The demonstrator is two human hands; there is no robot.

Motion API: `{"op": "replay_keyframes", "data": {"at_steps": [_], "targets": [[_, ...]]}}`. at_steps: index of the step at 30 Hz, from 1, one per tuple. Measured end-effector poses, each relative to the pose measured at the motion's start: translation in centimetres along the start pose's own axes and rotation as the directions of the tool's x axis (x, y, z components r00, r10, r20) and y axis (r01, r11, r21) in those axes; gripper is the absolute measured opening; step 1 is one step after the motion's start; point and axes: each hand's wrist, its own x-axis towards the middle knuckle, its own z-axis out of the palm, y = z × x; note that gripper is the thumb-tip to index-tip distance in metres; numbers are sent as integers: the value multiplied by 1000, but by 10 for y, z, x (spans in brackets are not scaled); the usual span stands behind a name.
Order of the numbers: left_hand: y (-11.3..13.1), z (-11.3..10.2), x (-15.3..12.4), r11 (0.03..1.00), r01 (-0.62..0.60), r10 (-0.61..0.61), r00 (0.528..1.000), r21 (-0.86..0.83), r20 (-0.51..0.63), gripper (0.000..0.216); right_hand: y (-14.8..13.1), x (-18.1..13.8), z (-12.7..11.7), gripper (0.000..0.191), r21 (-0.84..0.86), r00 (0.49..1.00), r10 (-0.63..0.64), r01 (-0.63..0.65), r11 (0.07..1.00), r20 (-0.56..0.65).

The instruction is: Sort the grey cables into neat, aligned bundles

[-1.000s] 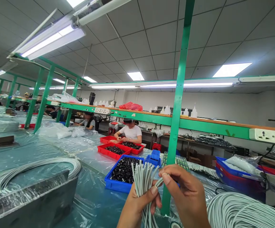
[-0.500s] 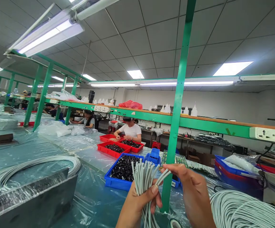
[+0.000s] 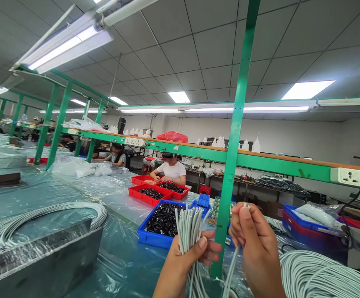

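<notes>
My left hand (image 3: 195, 252) is closed around a bundle of light grey cables (image 3: 188, 227), whose cut ends point up in a loose fan. Their lower lengths run down out of view. To the right, my right hand (image 3: 256, 240) pinches a few grey cables (image 3: 232, 267) between thumb and fingers; small pale tips show above the thumb, and how many there are I cannot tell. Behind the bundle stands a blue tray (image 3: 155, 239) filled with small black parts (image 3: 164, 219). A green post (image 3: 229, 182) rises behind and between my two hands.
A coil of grey cable (image 3: 325, 273) lies at right, another coil (image 3: 83, 207) at left behind a grey metal channel (image 3: 74, 256). Red trays (image 3: 145, 200) stand farther back, near a seated person (image 3: 171, 169). Stacked bins (image 3: 300, 227) are at right. A green shelf beam (image 3: 276, 163) crosses ahead.
My right hand has moved away from the bundle, up and right, drawing a few cables apart from it. Its fingers have closed over them. My left hand keeps its grip.
</notes>
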Motion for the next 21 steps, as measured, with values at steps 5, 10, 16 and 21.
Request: {"op": "replay_keyframes", "data": {"at_steps": [5,10,16,21], "targets": [[3,2,-1,998,1,-6,997,58,79,38,-3,-3,3,35,-183,948,167,-120,976,271],[3,2,-3,1000,14,-15,996,14,85,43,-4,-7,8,33,-173,981,133,-107,979,144],[1,3,0,999,-52,52,999,-10,-7,29,-4,-1,0,39,-198,947,210,-164,966,242],[2,2,1,999,-39,38,999,-29,-21,34,0,2,-3,35,-348,849,251,-86,934,465]]}}
